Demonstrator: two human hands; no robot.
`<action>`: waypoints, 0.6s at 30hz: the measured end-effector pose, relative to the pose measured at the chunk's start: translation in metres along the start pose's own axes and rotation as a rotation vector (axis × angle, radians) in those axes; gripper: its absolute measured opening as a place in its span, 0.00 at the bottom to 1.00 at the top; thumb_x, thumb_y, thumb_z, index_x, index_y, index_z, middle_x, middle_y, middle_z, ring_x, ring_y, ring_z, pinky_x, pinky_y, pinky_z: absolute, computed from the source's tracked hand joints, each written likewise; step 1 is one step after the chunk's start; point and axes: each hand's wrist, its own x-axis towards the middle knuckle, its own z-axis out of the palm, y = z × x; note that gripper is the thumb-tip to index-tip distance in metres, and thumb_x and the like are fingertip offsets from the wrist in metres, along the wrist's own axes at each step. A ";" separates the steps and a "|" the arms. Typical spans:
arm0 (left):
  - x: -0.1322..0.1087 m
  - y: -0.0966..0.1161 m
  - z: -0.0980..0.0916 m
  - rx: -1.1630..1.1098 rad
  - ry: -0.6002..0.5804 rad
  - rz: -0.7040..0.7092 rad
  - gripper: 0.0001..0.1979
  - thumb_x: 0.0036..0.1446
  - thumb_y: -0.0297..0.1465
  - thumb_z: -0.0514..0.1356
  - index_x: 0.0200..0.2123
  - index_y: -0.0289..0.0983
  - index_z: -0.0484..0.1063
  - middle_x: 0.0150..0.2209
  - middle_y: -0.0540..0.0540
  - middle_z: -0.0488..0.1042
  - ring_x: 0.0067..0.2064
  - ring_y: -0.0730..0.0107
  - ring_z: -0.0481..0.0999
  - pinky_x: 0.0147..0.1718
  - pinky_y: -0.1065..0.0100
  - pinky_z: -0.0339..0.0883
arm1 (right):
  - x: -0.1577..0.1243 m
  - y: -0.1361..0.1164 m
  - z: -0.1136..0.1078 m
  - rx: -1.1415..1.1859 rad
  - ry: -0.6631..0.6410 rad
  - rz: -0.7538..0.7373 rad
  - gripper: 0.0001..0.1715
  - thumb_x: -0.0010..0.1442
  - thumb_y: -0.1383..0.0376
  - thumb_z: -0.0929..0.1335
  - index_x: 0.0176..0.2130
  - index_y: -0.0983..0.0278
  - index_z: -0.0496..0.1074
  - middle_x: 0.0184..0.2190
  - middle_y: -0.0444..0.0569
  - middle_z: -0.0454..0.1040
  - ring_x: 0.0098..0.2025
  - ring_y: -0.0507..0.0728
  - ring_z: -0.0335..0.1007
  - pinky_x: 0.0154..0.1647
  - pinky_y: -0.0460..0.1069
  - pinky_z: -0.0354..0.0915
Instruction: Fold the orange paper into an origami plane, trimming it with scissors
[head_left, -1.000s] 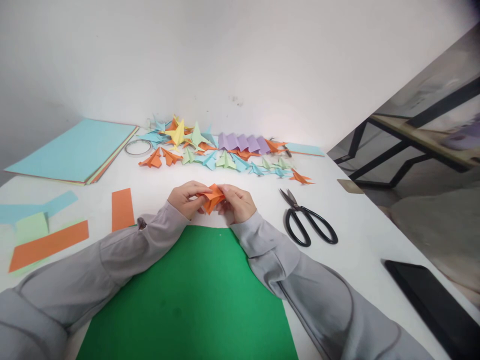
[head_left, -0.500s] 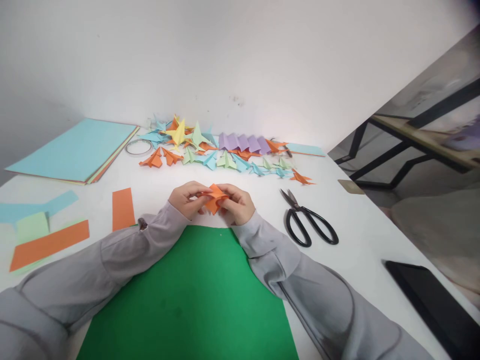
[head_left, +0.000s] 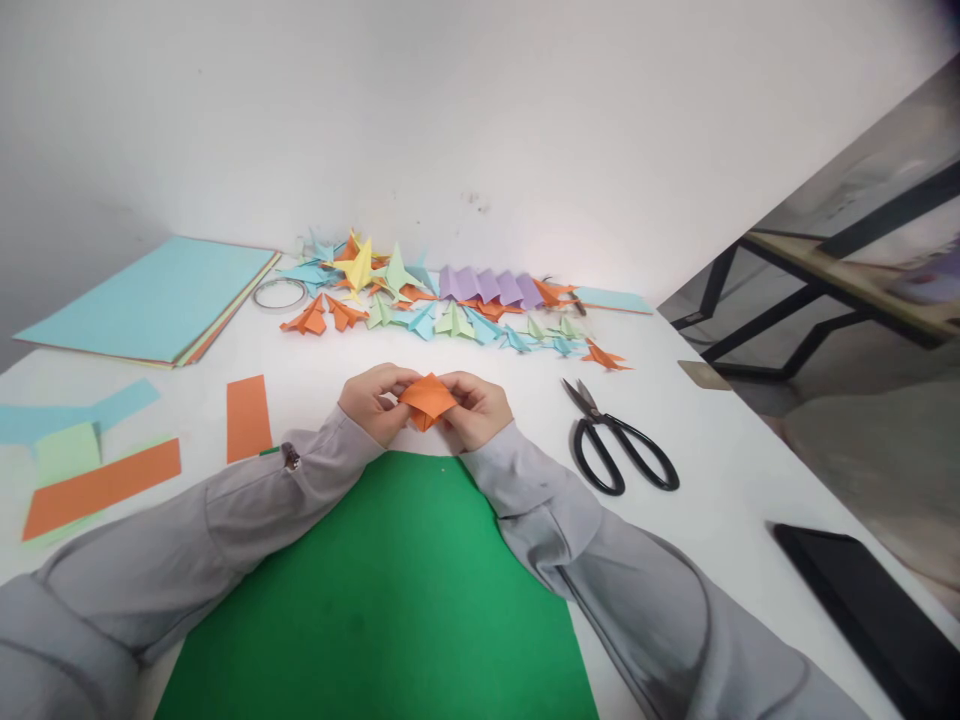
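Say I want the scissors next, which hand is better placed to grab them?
Probably the right hand: the black-handled scissors lie on its side, handles toward the person. The left hand is farther; both hold the folded orange paper.

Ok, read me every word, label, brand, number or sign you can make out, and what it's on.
None readable. No lettering shows on the orange folded paper, green sheet or black-handled scissors.
Small dark marks on the wall look like smudges, not characters.
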 end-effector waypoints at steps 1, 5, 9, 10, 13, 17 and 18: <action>0.000 0.002 -0.001 0.041 0.008 0.037 0.14 0.41 0.26 0.56 0.34 0.31 0.75 0.29 0.44 0.71 0.25 0.72 0.70 0.15 0.74 0.64 | 0.000 0.000 0.000 0.003 0.003 0.005 0.08 0.43 0.68 0.69 0.29 0.64 0.73 0.24 0.45 0.75 0.25 0.51 0.68 0.28 0.47 0.64; -0.001 0.005 -0.002 0.166 0.034 0.175 0.15 0.42 0.24 0.54 0.34 0.31 0.75 0.27 0.46 0.70 0.24 0.75 0.69 0.15 0.76 0.62 | -0.001 -0.002 0.002 0.006 0.000 0.033 0.08 0.44 0.66 0.69 0.30 0.65 0.73 0.23 0.44 0.74 0.23 0.50 0.66 0.24 0.45 0.62; -0.001 0.002 -0.003 0.218 0.049 0.272 0.12 0.45 0.25 0.54 0.33 0.31 0.75 0.26 0.46 0.72 0.22 0.78 0.68 0.16 0.77 0.63 | -0.001 -0.001 0.001 -0.002 -0.019 0.037 0.09 0.44 0.64 0.70 0.29 0.65 0.73 0.24 0.44 0.75 0.24 0.51 0.68 0.26 0.46 0.64; -0.001 0.001 -0.003 0.225 0.052 0.282 0.12 0.46 0.25 0.54 0.33 0.31 0.75 0.26 0.47 0.72 0.22 0.78 0.68 0.16 0.78 0.63 | 0.000 -0.001 0.001 -0.003 -0.020 0.032 0.09 0.44 0.64 0.70 0.29 0.65 0.73 0.24 0.45 0.75 0.25 0.52 0.68 0.27 0.47 0.65; -0.001 0.000 -0.003 0.239 0.058 0.284 0.13 0.44 0.24 0.54 0.34 0.31 0.75 0.25 0.47 0.72 0.23 0.77 0.69 0.15 0.79 0.62 | 0.000 0.000 0.000 -0.016 -0.018 0.006 0.08 0.45 0.65 0.69 0.30 0.64 0.73 0.25 0.45 0.75 0.27 0.52 0.69 0.29 0.47 0.66; -0.001 0.001 -0.003 0.236 0.055 0.274 0.15 0.42 0.23 0.52 0.34 0.28 0.74 0.25 0.45 0.72 0.24 0.74 0.71 0.15 0.77 0.63 | 0.000 0.002 0.000 -0.055 -0.024 -0.030 0.09 0.44 0.68 0.68 0.31 0.65 0.74 0.26 0.45 0.75 0.26 0.52 0.69 0.28 0.47 0.65; -0.001 0.001 -0.003 0.235 0.053 0.274 0.15 0.42 0.23 0.52 0.34 0.28 0.74 0.25 0.45 0.72 0.24 0.74 0.70 0.15 0.77 0.63 | 0.000 0.002 -0.001 -0.065 -0.026 -0.033 0.09 0.44 0.68 0.68 0.31 0.65 0.74 0.26 0.45 0.75 0.26 0.52 0.69 0.28 0.47 0.65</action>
